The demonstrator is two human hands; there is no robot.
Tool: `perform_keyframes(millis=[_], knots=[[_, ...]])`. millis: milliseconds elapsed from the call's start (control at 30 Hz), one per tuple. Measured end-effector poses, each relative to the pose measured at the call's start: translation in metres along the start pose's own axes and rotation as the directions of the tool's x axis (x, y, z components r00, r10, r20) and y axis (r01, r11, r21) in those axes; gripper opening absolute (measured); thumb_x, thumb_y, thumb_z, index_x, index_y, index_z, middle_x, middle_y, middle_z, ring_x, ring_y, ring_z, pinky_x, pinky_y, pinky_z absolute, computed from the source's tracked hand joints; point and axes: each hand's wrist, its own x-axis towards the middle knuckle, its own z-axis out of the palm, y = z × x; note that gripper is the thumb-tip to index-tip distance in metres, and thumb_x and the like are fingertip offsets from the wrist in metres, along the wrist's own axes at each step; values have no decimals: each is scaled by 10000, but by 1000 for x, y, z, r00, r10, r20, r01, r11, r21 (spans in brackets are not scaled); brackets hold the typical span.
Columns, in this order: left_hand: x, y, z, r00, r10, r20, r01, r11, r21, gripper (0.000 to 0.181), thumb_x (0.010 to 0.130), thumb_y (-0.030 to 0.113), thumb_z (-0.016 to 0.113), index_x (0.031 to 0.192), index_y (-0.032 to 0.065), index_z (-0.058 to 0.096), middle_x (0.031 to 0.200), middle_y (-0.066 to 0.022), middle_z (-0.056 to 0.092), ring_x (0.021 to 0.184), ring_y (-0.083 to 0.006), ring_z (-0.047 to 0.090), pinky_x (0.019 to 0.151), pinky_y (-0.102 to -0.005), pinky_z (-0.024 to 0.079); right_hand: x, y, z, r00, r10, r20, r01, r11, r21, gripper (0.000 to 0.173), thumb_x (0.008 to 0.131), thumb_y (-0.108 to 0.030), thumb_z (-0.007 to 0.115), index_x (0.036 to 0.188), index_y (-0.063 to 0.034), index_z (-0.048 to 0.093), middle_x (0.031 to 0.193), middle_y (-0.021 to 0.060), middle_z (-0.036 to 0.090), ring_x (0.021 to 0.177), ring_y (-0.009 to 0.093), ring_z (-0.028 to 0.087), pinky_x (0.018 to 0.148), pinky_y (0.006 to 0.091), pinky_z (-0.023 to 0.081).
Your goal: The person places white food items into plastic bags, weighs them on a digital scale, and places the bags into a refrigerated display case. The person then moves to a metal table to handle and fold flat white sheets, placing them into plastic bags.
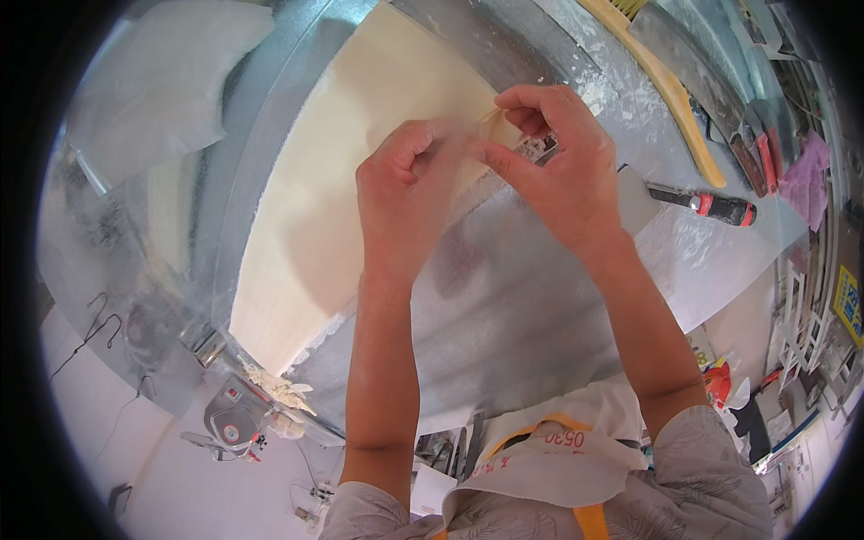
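A broad pale dough sheet (324, 202) lies on a floury metal worktop (513, 290). Over its right-hand edge, my left hand (412, 182) is blurred, with fingers bent towards my right hand. My right hand (560, 148) faces it, thumb apart from the curled fingers. Between the fingertips of both hands shows a thin yellowish strip (491, 116), seemingly dough. Which fingers grip it is unclear from the blur. Partly hidden behind my right fingers is a dark, flour-dusted patch at the sheet's edge.
Right of my hands lie a scraper (702, 204) with a black-and-red handle, a wooden-handled brush (665, 88), a long steel blade (695, 61) and a purple cloth (806, 179). Translucent sheeting (169, 81) covers the upper left. Dough scraps (280, 390) sit near a grey switched device (233, 415).
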Motion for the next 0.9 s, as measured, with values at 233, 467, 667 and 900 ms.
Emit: perform_keyframes(millis=[233, 467, 667, 900], knots=[[0, -3, -5, 999, 25, 37, -28, 998, 64, 114, 1005, 6, 727, 1106, -34, 759, 936, 6, 722, 832, -57, 606, 751, -231, 488, 1, 6, 3, 999, -50, 5, 50, 998, -24, 463, 793, -73, 911, 1203, -75, 697, 1053, 32, 667, 909, 166, 635, 856, 315, 561], [0, -8, -5, 998, 60, 33, -58, 997, -40, 123, 990, -29, 732, 1110, -32, 760, 965, 3, 728, 865, -63, 639, 793, -239, 519, 1, 7, 4, 996, -93, 11, 93, 994, -48, 453, 769, 56, 783, 1194, -57, 677, 1071, 103, 648, 999, 270, 693, 824, 373, 593], [-1, -9, -7, 998, -49, 41, 56, 979, -195, 158, 1000, -11, 745, 1154, -40, 766, 1002, -23, 737, 907, -69, 650, 819, -244, 529, 1, 11, 8, 995, -83, -58, 82, 996, -25, 432, 775, 84, 730, 1184, -47, 682, 1062, 124, 647, 968, 291, 678, 832, 384, 585], [-3, -2, -7, 998, -66, -23, 57, 954, -294, 69, 999, 17, 705, 1048, 13, 754, 886, 75, 612, 801, -8, 517, 691, -198, 423, 1, 10, 8, 951, -280, -129, 244, 940, -239, 358, 796, 77, 741, 1130, -43, 697, 1040, 128, 666, 935, 284, 686, 792, 363, 577]])
